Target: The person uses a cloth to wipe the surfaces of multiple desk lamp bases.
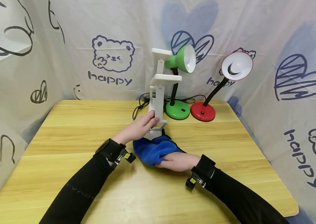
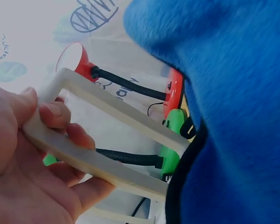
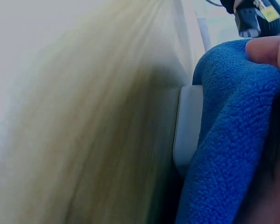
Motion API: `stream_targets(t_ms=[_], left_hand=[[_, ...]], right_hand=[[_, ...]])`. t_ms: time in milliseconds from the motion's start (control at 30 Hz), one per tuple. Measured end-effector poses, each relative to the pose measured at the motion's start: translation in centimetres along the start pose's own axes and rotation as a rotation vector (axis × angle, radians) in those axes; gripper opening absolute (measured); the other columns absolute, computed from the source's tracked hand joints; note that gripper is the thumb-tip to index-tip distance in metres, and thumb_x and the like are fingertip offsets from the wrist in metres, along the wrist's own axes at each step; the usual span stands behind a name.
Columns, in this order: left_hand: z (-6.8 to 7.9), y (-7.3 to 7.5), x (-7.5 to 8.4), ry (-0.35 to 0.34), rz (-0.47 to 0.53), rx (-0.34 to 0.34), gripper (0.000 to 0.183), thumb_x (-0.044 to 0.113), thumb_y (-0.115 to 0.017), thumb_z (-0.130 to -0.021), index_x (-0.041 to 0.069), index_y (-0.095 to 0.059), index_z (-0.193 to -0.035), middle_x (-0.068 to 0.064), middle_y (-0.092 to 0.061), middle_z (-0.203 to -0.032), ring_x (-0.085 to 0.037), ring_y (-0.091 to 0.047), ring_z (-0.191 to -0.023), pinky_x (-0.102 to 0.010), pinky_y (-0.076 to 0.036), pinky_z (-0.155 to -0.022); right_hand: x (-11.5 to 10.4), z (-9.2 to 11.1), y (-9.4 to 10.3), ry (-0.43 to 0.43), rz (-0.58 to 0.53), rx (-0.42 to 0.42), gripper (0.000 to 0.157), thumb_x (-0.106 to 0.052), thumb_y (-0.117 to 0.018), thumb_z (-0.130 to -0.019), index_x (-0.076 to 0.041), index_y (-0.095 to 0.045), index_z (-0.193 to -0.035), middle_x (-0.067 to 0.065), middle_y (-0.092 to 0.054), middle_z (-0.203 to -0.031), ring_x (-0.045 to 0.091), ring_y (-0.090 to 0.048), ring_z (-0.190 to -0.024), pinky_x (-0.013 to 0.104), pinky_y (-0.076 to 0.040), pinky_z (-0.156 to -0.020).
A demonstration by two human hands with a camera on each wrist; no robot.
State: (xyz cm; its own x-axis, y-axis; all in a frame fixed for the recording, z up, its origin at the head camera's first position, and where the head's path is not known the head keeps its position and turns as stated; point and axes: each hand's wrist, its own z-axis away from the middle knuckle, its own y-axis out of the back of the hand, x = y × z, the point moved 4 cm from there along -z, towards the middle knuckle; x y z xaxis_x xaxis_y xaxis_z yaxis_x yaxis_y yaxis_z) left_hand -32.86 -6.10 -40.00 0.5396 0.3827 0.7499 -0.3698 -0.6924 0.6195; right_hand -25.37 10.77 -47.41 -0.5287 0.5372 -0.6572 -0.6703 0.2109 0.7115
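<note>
A white tiered rack [image 1: 160,96] stands upright in the middle of the table, two flat white pieces projecting near its top. My left hand [image 1: 141,126] grips its frame low down. In the left wrist view, that hand's thumb and fingers [image 2: 56,114] curl round the corner of a white bar. My right hand [image 1: 178,161] holds a blue cloth [image 1: 151,151] with dark edging against the rack's lower end. The cloth [image 3: 233,135] covers part of a white rounded edge [image 3: 188,126] close over the table in the right wrist view. Cloth folds hide several right fingers.
Behind the rack stands a green desk lamp [image 1: 177,109], its head partly overlapped by the rack in the head view. A red desk lamp [image 1: 202,111] is to its right. Black cables [image 1: 139,107] lie along the wooden table's [image 1: 85,118] back edge, before a printed curtain [image 1: 135,18].
</note>
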Motion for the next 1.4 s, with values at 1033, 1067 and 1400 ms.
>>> stream_targets(t_ms=[1033,1067,1400], left_hand=[[-0.8,0.5,-0.1,-0.016,-0.013,-0.005,0.025,0.04,-0.035,-0.104,0.018,-0.044,-0.108,-0.003,-0.047,-0.084,-0.018,-0.046,-0.07,-0.031,-0.039,-0.062],[-0.8,0.5,0.0,-0.01,-0.005,-0.007,0.025,0.041,-0.035,-0.104,0.019,-0.044,-0.11,-0.004,-0.046,-0.084,-0.018,-0.046,-0.07,-0.032,-0.039,-0.062],[-0.5,0.5,0.0,0.005,-0.001,-0.002,0.029,0.043,-0.036,-0.104,0.015,-0.041,-0.098,-0.003,-0.037,-0.078,-0.018,-0.038,-0.065,-0.03,-0.033,-0.059]], right_hand=[[2.1,-3.7,3.1,-0.174,-0.013,0.031,0.049,-0.059,-0.04,-0.097,-0.022,-0.064,-0.12,-0.011,-0.06,-0.109,0.007,-0.052,-0.106,0.03,-0.039,-0.099],[1.8,-3.1,2.8,-0.175,-0.016,0.027,0.045,-0.058,-0.04,-0.098,-0.023,-0.066,-0.106,-0.011,-0.059,-0.095,0.007,-0.053,-0.094,0.028,-0.041,-0.091],[-0.6,1.1,-0.4,-0.026,-0.05,-0.042,0.039,-0.052,-0.039,-0.101,-0.027,-0.051,-0.073,-0.013,-0.032,-0.064,0.003,-0.038,-0.062,0.021,-0.035,-0.065]])
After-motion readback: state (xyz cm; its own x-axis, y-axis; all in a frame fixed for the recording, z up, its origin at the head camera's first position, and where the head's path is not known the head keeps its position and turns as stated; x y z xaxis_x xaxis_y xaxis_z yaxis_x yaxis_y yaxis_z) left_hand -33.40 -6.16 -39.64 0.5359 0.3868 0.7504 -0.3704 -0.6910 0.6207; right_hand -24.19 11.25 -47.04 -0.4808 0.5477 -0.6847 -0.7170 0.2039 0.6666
